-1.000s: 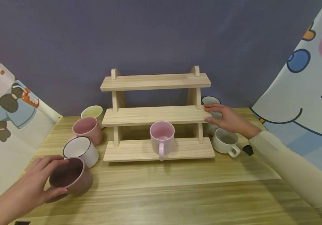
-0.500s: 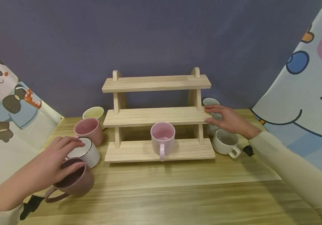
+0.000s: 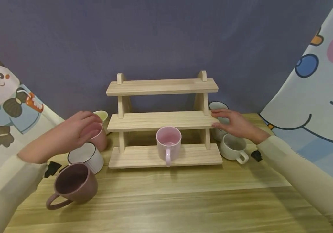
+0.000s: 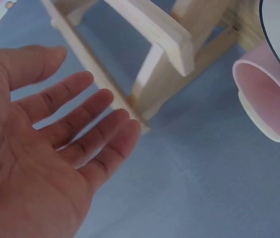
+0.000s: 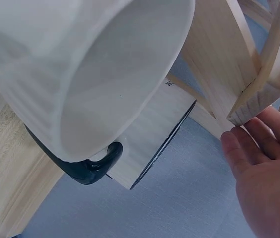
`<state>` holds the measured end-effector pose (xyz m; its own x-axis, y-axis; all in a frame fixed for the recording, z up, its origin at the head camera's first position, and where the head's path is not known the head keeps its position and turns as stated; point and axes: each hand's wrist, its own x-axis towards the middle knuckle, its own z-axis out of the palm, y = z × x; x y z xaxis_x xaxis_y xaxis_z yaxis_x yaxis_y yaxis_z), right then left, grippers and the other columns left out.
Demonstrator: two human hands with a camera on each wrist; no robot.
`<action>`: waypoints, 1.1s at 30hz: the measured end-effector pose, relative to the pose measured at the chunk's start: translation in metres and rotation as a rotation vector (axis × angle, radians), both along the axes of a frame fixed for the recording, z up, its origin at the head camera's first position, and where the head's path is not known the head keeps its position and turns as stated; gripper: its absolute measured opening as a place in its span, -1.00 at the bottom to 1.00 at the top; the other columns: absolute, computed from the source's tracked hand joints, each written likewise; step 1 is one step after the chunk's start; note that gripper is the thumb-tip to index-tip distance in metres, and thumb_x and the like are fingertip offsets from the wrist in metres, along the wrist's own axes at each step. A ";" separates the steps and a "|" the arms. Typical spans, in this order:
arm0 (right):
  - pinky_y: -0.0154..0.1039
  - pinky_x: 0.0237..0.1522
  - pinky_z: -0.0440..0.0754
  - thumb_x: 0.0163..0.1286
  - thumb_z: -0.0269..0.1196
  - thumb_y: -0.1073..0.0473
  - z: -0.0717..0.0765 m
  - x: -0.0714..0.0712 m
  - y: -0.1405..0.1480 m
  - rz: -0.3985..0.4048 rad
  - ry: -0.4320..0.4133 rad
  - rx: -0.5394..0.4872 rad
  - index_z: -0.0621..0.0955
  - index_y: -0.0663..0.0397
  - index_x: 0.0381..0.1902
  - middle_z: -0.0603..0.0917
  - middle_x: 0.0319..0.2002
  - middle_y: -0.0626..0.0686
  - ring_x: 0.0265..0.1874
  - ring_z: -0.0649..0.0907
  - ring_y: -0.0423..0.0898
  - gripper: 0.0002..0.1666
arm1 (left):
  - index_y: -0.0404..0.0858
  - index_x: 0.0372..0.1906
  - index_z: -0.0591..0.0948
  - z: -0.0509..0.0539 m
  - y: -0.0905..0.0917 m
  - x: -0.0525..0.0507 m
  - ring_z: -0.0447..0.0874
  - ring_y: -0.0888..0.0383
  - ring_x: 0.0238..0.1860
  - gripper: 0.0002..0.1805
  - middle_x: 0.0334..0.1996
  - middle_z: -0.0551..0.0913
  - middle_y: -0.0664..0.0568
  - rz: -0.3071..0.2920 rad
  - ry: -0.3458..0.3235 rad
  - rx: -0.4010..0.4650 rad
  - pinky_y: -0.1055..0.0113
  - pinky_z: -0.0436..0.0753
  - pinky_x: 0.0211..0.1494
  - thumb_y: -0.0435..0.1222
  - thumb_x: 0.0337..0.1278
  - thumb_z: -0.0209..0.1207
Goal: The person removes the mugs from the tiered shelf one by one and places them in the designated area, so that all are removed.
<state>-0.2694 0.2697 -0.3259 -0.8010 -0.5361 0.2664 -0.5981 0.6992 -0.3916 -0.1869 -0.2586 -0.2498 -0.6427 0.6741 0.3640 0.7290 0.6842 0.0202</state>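
My left hand (image 3: pixel 76 132) hovers over the pink mug (image 3: pixel 100 142), fingers loosely extended and holding nothing. In the left wrist view its palm (image 4: pixel 45 148) is bare. The yellow cup (image 3: pixel 104 119) stands partly hidden behind it. Nearer stand a white dark-rimmed mug (image 3: pixel 94 160) and a mauve mug (image 3: pixel 86 191) with its handle to the left. My right hand (image 3: pixel 231 123) grips the right end of the middle tier of a wooden stand (image 3: pixel 160 119), thumb at the front edge. In the right wrist view its fingers (image 5: pixel 234 153) lie against the board's end.
A light pink mug (image 3: pixel 166 150) sits on the stand's lowest tier, handle forward. Right of the stand are a ribbed white cup (image 3: pixel 232 147) and a taller dark-rimmed mug (image 3: pixel 219 105), partly covered by my right hand. A dark blue backdrop (image 3: pixel 160 38) rises behind.
My left hand let go of the mauve mug, then moved away and up over the white mug to the pink one. The mauve mug stays on the table. My right hand has kept its place.
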 end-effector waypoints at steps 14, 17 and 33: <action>0.15 0.14 0.34 0.32 0.26 0.03 -0.001 0.001 -0.002 -0.005 -0.010 -0.003 0.48 0.36 0.18 0.40 0.26 0.22 0.23 0.35 0.22 -0.38 | -0.42 0.01 0.52 -0.013 0.011 -0.054 0.45 -0.17 0.01 -0.71 -0.04 0.49 -0.23 0.092 -0.225 -0.090 -0.07 0.45 0.03 -0.39 0.22 0.14; 0.16 0.14 0.33 0.32 0.25 0.03 -0.001 0.001 -0.001 -0.006 -0.012 0.000 0.47 0.36 0.19 0.40 0.26 0.23 0.23 0.35 0.23 -0.38 | -0.41 0.05 0.51 -0.015 0.016 -0.058 0.43 -0.16 0.05 -0.69 0.00 0.46 -0.22 0.142 -0.294 -0.112 -0.06 0.43 0.07 -0.33 0.28 0.11; 0.15 0.15 0.33 0.33 0.25 0.02 -0.002 -0.002 0.002 0.002 0.003 0.005 0.48 0.33 0.19 0.41 0.26 0.20 0.23 0.36 0.21 -0.39 | -0.52 -0.17 0.60 -0.032 0.028 -0.071 0.54 -0.17 -0.13 -0.75 -0.18 0.54 -0.26 0.092 -0.227 -0.100 0.00 0.52 -0.05 -0.39 0.11 0.26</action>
